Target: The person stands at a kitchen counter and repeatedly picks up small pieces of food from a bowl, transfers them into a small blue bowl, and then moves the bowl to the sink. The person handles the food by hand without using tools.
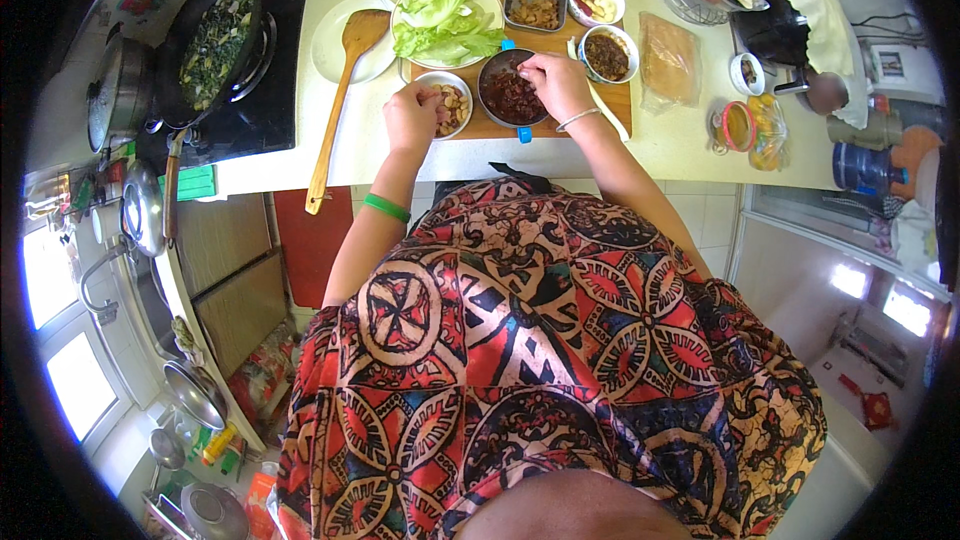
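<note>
My left hand (411,120) is at the left rim of a white bowl of shelled nuts (454,106), fingers bent over its contents. Whether a nut is between the fingertips is hidden. Above the upper right of a small dark pan with blue handles (499,94), my right hand (556,86) has its thumb and fingers pinched together. Dark red, glossy pieces fill the pan. Anything in that pinch is too small to make out. Both vessels stand by a wooden cutting board (480,127), the pan on it. Behind them lies a plate of lettuce leaves (450,22).
A wooden spatula (337,120) rests across a white plate (326,37), its handle past the counter edge. A wok of chopped greens (217,45) sits on the black hob at left. Around the board are a metal tray (534,4), a sauce bowl (606,54) and a plastic-wrapped packet (670,60).
</note>
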`<state>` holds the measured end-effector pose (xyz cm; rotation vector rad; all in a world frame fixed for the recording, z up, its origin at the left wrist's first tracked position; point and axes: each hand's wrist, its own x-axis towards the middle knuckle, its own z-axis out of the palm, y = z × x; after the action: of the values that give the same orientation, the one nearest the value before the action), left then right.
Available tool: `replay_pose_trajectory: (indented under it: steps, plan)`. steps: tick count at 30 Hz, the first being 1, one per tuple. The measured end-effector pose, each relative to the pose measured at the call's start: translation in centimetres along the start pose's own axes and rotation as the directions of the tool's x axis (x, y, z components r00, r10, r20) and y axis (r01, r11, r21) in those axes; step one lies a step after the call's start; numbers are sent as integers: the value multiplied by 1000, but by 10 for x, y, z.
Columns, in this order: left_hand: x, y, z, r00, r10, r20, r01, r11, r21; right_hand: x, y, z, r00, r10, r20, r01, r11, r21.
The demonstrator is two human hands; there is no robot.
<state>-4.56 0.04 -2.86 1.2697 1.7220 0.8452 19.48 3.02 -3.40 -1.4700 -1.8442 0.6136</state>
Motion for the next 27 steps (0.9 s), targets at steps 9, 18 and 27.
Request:
replay_pose_trajectory:
  steps: [9, 18, 27]
  plan:
    - [2, 56, 20, 921, -163, 354, 362, 692, -624, 9, -20, -32, 937, 142, 318, -106, 986, -128]
    - [2, 62, 32, 793, -168, 585, 588, 462, -664, -1, -46, -28, 969, -196, 148, 188, 980, 64]
    - [12, 43, 41, 744, -172, 646, 658, 361, -661, -1, -37, -9, 971, -219, 97, 228, 968, -101]
